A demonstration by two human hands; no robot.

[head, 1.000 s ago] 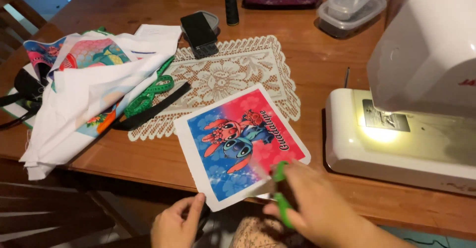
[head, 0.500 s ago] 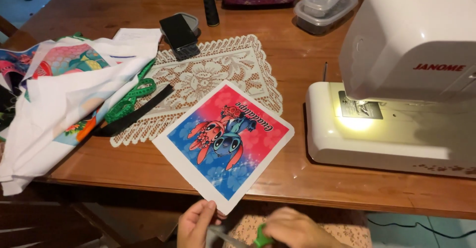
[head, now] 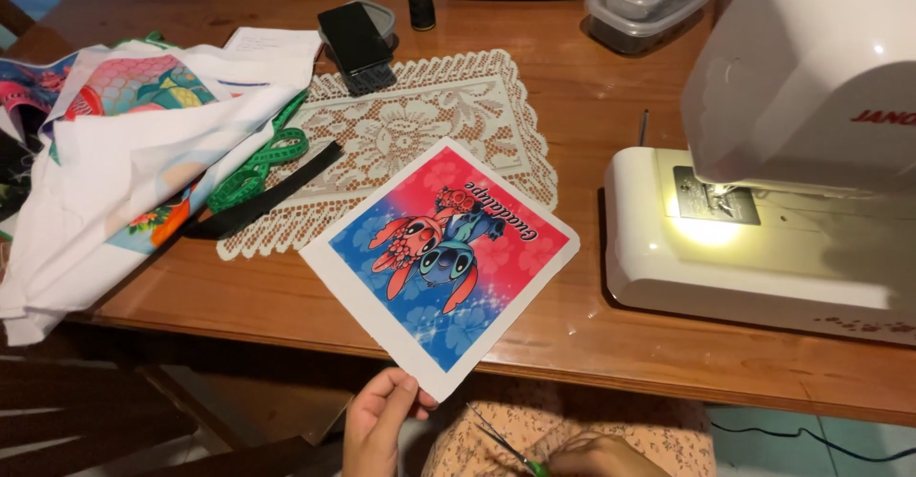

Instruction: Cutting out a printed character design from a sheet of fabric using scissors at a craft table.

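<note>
The printed fabric square [head: 444, 262] lies flat on the wooden table [head: 592, 105], turned so that one corner points at the near table edge. It has a white border around a pink and blue cartoon print. Its near corner overhangs the table edge.

The left hand [head: 382, 422] is at that overhanging corner. The thumb and fingers close lightly on the white border; the hand is partly curled, not clenched. The right hand [head: 596, 458] is below the table edge, just beside the left hand, at the bottom of the view. It grips small scissors [head: 510, 448] with green handles; the blades are slightly parted and point up and left toward the fabric corner without touching it. Only part of this hand shows, so its full finger position cannot be told.

The far corner of the square overlaps a cream lace doily [head: 401, 143]. A black strap [head: 262, 205] and a green measuring tape [head: 262, 157] lie on the doily's left edge. Left of these is a heap of white and printed fabric [head: 105, 172]. A black phone [head: 355, 43] rests at the far end of the doily.

To the right of the square stands a white sewing machine [head: 782, 153] with its work light on. Behind it sits a clear plastic lidded container [head: 649, 0].
</note>
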